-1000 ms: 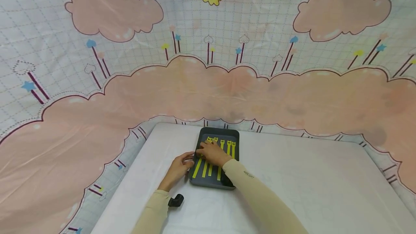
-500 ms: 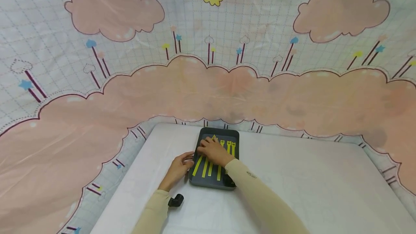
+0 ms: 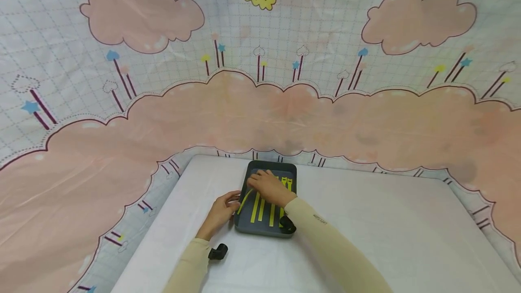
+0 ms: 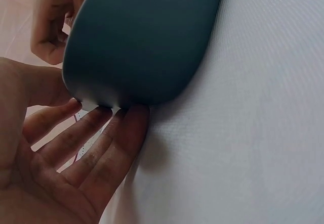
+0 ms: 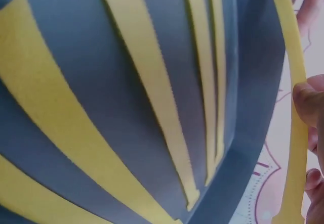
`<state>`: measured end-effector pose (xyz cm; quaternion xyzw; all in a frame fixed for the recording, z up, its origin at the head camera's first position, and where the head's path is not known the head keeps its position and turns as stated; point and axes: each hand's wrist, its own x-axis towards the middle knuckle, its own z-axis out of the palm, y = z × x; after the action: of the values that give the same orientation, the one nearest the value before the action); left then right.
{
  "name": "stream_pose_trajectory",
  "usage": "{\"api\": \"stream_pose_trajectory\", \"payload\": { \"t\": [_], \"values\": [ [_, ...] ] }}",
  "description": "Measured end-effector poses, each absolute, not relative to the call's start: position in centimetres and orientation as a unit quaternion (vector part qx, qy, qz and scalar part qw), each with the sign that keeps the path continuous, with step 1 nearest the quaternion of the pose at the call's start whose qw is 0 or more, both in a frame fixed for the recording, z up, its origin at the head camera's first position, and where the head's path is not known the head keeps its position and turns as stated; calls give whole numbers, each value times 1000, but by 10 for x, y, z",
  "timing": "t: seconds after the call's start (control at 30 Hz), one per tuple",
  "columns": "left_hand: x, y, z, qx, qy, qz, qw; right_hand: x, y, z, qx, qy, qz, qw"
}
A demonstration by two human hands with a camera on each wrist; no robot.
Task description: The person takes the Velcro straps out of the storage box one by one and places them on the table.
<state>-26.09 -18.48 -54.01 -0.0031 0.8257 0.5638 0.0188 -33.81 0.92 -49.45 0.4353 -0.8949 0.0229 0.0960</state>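
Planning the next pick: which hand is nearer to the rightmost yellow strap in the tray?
Right. The right hand is just left of that rightmost strap, pinching another strap; the left hand is farther off, touching the left side of the tray.

Two long, close-fitting pale beige sleeves, the left sleeve [image 3: 188,261] and the right sleeve [image 3: 329,238], end at the wrists; small dark lettering [image 3: 319,219] marks the right one; a black, rounded left wrist device [image 3: 218,252] and black right wrist device [image 3: 287,224] sit by the cuffs; the left hand [image 3: 220,214] and right hand [image 3: 268,189] are bare
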Motion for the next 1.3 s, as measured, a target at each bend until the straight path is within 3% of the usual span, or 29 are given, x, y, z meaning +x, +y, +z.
{"api": "stream_pose_trajectory", "payload": {
  "t": [0.33,1.03,1.3],
  "values": [
    [-263,-185,-542,-10,818,574,33,-334,20,-488,440,-887,54,127],
    [-260,-182,-539,-29,829,557,34,-320,49,-484,344,-892,264,128],
    [-258,-182,-538,-21,821,571,27,-314,52,-481,333,-888,279,153]
  ]
}}
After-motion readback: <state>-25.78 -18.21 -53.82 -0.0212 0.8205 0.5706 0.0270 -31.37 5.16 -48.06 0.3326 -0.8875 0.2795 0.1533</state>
